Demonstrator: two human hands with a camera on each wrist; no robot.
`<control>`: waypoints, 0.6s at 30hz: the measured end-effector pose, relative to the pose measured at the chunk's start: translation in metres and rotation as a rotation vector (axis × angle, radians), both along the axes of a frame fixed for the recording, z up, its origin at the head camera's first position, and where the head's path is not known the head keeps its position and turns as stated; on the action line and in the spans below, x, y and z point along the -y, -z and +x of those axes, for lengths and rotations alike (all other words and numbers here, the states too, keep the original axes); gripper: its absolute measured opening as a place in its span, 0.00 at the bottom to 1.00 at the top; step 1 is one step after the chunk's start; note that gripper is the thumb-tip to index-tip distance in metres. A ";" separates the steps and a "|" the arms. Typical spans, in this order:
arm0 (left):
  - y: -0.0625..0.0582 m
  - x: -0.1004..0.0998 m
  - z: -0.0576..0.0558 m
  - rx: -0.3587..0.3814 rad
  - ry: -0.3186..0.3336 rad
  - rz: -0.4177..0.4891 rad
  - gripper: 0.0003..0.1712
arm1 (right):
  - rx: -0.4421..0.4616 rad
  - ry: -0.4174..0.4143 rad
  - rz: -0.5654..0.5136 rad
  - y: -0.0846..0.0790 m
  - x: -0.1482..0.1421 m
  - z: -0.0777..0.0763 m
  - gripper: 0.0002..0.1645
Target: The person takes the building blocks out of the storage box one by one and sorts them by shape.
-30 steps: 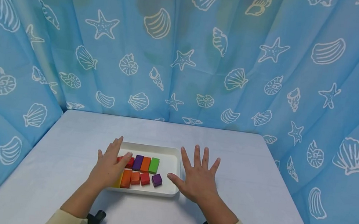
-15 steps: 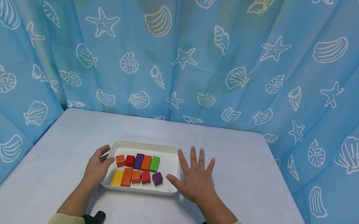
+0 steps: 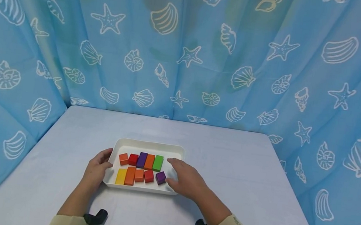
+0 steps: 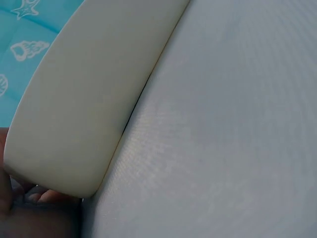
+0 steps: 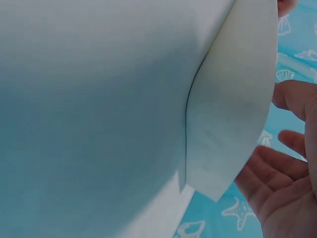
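Observation:
A white rectangular tray [image 3: 145, 189] holds several coloured blocks in two rough rows. My left hand [image 3: 95, 167] grips the tray's left end, thumb at the rim and fingers on the outside; the left wrist view shows fingers behind the tray's wall [image 4: 89, 99]. Over the right end hovers my right hand [image 3: 189, 180], thumb and fingers apart and holding nothing. Its thumb tip is right beside a purple cube [image 3: 160, 178] in the front row. A green block [image 3: 158, 163] ends the back row, near the right index finger.
Other blocks in the tray include a yellow block [image 3: 121, 176], a long orange block [image 3: 130, 176], a red cube [image 3: 148, 176] and a purple block [image 3: 142, 160]. The tray stands on a table with a white cloth [image 3: 228, 159]. A blue shell-print curtain [image 3: 184, 79] surrounds the table's back and sides.
My left hand has moved from above the blocks to the tray's left end and taken hold there. My right hand has turned inward over the tray, its spread fingers drawing together.

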State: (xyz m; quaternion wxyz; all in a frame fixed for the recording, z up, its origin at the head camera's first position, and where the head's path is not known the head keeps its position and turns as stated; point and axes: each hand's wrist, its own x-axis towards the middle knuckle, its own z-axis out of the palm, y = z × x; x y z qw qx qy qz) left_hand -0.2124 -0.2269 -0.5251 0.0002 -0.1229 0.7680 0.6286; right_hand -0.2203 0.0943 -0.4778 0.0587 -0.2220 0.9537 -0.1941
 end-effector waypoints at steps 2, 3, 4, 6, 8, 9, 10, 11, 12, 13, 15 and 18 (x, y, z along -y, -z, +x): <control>0.000 0.001 0.000 -0.002 -0.005 0.018 0.36 | 0.035 -0.009 -0.024 0.002 0.005 -0.003 0.42; 0.000 0.001 0.000 -0.002 -0.006 0.022 0.36 | 0.050 -0.014 -0.028 0.002 0.008 -0.004 0.42; 0.000 0.001 -0.001 -0.001 -0.006 0.024 0.36 | 0.060 -0.019 -0.026 0.003 0.010 -0.005 0.41; 0.000 0.001 -0.001 0.000 -0.006 0.024 0.36 | 0.080 -0.026 -0.023 0.005 0.015 -0.007 0.40; 0.000 0.001 -0.002 0.003 -0.010 0.026 0.36 | 0.089 -0.037 -0.014 0.006 0.019 -0.009 0.38; 0.001 0.001 -0.002 0.003 -0.012 0.026 0.36 | 0.092 -0.043 -0.010 0.006 0.020 -0.010 0.37; 0.001 0.001 -0.002 0.004 -0.014 0.031 0.36 | 0.095 -0.048 -0.004 0.007 0.022 -0.011 0.35; 0.001 0.001 -0.002 0.005 -0.016 0.033 0.36 | 0.098 -0.053 -0.002 0.008 0.023 -0.011 0.34; 0.001 0.001 -0.002 0.007 -0.018 0.037 0.36 | 0.100 -0.056 0.001 0.010 0.025 -0.012 0.32; 0.001 0.001 -0.002 0.009 -0.020 0.039 0.36 | 0.103 -0.060 0.003 0.011 0.026 -0.013 0.30; 0.002 0.001 -0.001 0.012 -0.022 0.042 0.36 | 0.109 -0.062 0.008 0.013 0.028 -0.014 0.28; 0.002 0.002 0.000 0.014 -0.026 0.042 0.36 | 0.110 -0.068 0.025 0.017 0.030 -0.015 0.27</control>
